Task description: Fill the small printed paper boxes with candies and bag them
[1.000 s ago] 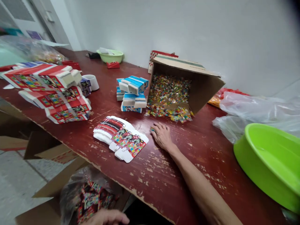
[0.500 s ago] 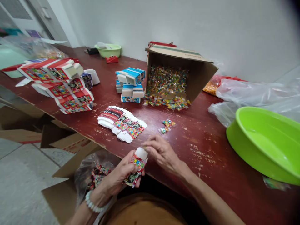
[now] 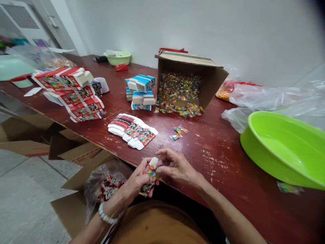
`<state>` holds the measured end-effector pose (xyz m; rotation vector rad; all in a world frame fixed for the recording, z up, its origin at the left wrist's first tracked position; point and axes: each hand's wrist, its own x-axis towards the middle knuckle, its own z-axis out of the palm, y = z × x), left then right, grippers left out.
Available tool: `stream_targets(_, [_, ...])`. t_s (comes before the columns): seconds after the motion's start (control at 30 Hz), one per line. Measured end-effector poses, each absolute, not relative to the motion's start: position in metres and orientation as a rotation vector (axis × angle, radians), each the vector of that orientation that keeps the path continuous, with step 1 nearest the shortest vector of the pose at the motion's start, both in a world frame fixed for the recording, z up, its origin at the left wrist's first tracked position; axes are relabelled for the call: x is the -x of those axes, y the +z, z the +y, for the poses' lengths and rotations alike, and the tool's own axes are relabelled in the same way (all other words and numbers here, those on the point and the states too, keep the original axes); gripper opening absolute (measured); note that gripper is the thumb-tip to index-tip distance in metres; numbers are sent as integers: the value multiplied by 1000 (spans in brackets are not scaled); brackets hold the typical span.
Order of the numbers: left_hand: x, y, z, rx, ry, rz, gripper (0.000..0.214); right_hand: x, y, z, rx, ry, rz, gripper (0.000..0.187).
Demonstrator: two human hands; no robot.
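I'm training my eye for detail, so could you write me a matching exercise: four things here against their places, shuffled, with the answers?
Things
1. Single red carton
2. Blue carton stack
3. Bright green basin
4. Dark red packets

Places
A. Below the edge of the table, in clear plastic
B. Held in the left hand
C. On the table's right-hand side
D. Left of the cardboard box

Pairs: 1-B, 2-D, 3-C, 4-A

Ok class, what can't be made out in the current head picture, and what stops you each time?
All in the head view:
How full the small box in the left hand is: its walls hide the inside.
Whether the right hand grips anything: its own fingers cover the spot.
Right part of the green tub: cut off by the right edge.
Fine print on the flat cartons: too small.
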<state>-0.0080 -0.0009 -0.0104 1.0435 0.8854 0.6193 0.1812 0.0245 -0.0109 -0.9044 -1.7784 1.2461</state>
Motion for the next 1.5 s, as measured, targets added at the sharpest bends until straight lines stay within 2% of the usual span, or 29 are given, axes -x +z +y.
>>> stream_targets(0.07, [9,-13,-1,-1064,619,875,53,-187,-4,27,836,1365,-1859,36])
stream_targets(0.17, [10,-16,0,-1121,609,875,52,-190,1,30,831,1294,-1979,32])
stream_targets(0.27, [12,-18,0,-1200,583,876,52,-186,-3,34,849,1173,-2025,34])
stream_targets(0.43, [14,-19,-5,-1124,599,886,50,-180,-11,34,1036,1151,-1937,44])
stream_targets(0.57, [13,-22,-11,-1034,618,900,52,-179,-3,29,907,1255,-2110,36])
stream_targets(0.67, [10,-26,-14,-1021,635,883,48,-176,-2,28,908,1171,-2121,34])
stream_targets(0.73, [8,-28,-15,-973,670,849,39,-172,-8,29,1024,1094,-1999,39])
stream_targets(0.8, [6,-30,-14,-862,731,822,33,-167,-16,30,1112,1256,-1799,47])
stream_targets(0.97, [2,-29,-11,-717,797,846,45,-157,-32,23,981,1972,-1094,52])
stream_targets(1.13, [2,-31,-15,-635,891,810,34,-155,-38,12,766,2074,-890,51])
stream_targets(1.23, [-1,-32,-18,-646,912,801,34,-149,-39,11,841,1950,-990,44])
stream_targets(1.33, [-4,-32,-17,-586,893,755,34,-143,-39,13,992,1528,-1200,24])
stream_targets(1.43, [-4,-30,-14,-433,805,692,36,-143,-36,11,1015,1062,-1461,22])
stream_targets(1.5, [-3,-30,-12,-346,760,666,44,-146,-33,7,977,943,-1630,24])
